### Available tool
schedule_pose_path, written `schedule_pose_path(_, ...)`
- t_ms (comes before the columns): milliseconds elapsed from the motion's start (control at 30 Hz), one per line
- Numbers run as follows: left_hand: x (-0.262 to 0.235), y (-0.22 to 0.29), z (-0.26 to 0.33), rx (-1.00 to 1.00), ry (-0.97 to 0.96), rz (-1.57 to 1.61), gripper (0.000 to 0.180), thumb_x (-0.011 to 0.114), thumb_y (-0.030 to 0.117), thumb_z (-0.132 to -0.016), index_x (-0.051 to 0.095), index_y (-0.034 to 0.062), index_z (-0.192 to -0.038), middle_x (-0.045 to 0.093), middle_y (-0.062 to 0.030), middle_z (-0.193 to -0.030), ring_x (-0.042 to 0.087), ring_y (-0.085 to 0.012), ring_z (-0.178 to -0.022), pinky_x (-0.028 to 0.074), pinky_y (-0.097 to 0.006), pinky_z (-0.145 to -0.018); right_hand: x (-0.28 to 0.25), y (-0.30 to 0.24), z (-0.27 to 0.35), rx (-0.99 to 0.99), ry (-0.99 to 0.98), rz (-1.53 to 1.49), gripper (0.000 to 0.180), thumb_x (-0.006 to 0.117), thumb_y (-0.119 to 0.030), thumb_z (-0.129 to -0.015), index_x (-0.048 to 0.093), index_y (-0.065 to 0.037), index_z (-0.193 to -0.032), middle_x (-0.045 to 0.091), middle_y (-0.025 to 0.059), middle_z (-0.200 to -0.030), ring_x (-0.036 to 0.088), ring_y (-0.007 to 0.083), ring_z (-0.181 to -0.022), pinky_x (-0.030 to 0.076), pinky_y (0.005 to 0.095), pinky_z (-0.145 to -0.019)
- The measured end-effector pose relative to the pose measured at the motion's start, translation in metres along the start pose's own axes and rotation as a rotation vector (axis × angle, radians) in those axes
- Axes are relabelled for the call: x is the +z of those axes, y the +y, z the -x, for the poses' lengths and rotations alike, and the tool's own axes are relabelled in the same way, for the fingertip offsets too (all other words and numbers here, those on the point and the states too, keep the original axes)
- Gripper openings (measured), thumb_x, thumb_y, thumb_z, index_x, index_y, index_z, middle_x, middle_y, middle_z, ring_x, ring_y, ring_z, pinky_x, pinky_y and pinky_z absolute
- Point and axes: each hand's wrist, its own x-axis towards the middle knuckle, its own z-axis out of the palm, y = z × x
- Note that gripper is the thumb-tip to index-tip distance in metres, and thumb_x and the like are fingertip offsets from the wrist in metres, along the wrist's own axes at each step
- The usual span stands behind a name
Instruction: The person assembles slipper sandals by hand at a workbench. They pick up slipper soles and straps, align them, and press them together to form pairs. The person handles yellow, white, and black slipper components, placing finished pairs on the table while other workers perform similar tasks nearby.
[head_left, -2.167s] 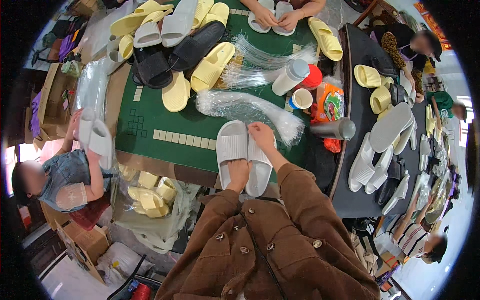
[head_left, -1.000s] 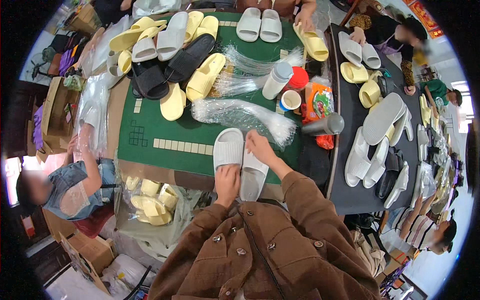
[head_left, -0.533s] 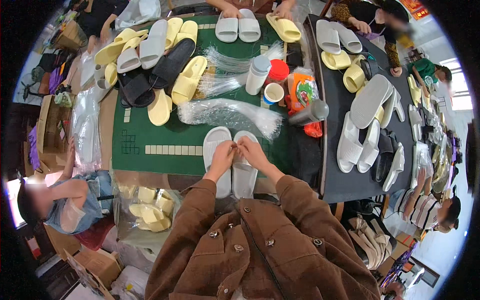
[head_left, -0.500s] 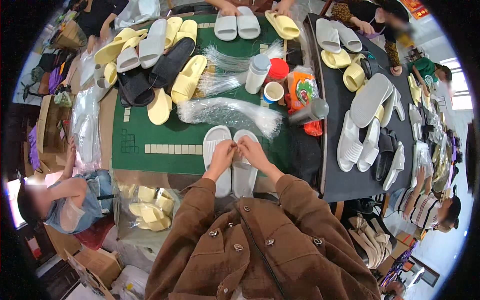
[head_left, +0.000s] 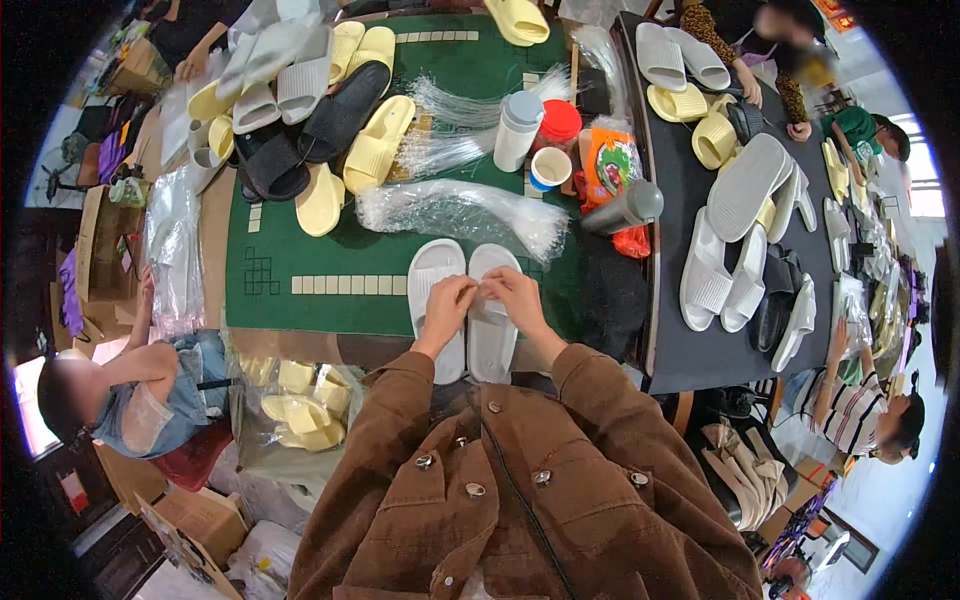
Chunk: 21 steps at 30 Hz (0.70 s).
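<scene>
The green worktop [head_left: 300,250] fills the middle of the view, its far edge cut off at the top and its near edge hidden behind the person's brown jacket [head_left: 520,490]. A dark worktop [head_left: 680,330] joins it on the right, loaded with grey and yellow slippers that blur toward the rim. On the green surface a heap of yellow, grey and black slippers [head_left: 310,110] lies far left, partly out of the picture. A bundle of clear plastic bags [head_left: 450,210] stretches across the centre, just beyond the pair of white slippers [head_left: 465,300], which lie side by side, soles down, at the near edge; their heels are covered by the wrists and sleeves. The left hand [head_left: 450,305] and right hand [head_left: 515,298] meet over the gap between the two slippers, fingers pinched together on something too small to make out; whether they grip the slippers' inner edges or a tag cannot be told. A white bottle [head_left: 518,130] and a small cup [head_left: 549,168] stand beyond the bags.
</scene>
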Motion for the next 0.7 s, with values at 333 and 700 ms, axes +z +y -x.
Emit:
schedule_pose_path(333, 0.006, -0.001, 0.0, 0.031, 0.036, -0.143, 0.009, 0.06, 0.004, -0.079, 0.063, -0.0003, -0.086, 0.06, -0.0144, -0.079, 0.057, -0.0305, -0.075, 0.044, -0.038, -0.069, 0.003, -0.014, 0.005, -0.174, -0.025, 0.353, 0.018, 0.056, -0.011, -0.089, 0.061, 0.002, -0.1, 0.067, 0.0123, -0.082, 0.066, 0.0161, -0.075, 0.051, 0.0277, -0.068)
schedule_pose_path(700, 0.011, 0.019, -0.004, 0.048, 0.033, -0.068, 0.014, 0.057, -0.002, -0.079, 0.061, 0.001, -0.093, 0.056, -0.0115, -0.084, 0.052, -0.0287, -0.082, 0.043, -0.037, -0.074, 0.011, 0.014, 0.0, -0.006, 0.33, 0.12, 0.026, 0.063, -0.017, -0.083, 0.063, 0.002, -0.101, 0.067, 0.0116, -0.088, 0.064, 0.0179, -0.08, 0.049, 0.0295, -0.073)
